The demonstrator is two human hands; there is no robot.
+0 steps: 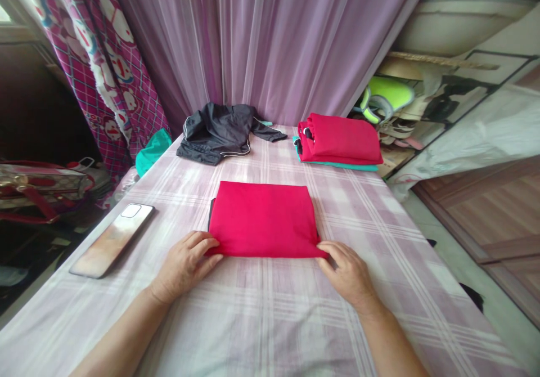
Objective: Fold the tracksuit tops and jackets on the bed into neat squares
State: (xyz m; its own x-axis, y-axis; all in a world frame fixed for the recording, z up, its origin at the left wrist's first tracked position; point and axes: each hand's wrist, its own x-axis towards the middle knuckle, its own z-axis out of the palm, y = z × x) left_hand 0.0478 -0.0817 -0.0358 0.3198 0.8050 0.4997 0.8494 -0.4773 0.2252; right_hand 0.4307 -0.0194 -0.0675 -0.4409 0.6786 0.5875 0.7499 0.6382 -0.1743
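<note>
A folded red garment (264, 219) lies flat in the middle of the table, a dark edge peeking out at its left side. My left hand (189, 261) pinches its near left corner between thumb and fingers. At the near right corner, my right hand (346, 270) grips the cloth the same way. The garment's near edge runs straight between both hands. What is folded inside it is mostly hidden.
Behind lie a crumpled black garment (219, 132) with white piping and a stack of folded red clothes (343, 139) over teal cloth. A phone (113, 242) rests at left on the checked tablecloth (270, 321). Purple curtains (261, 39) hang at the far edge; shelves stand right.
</note>
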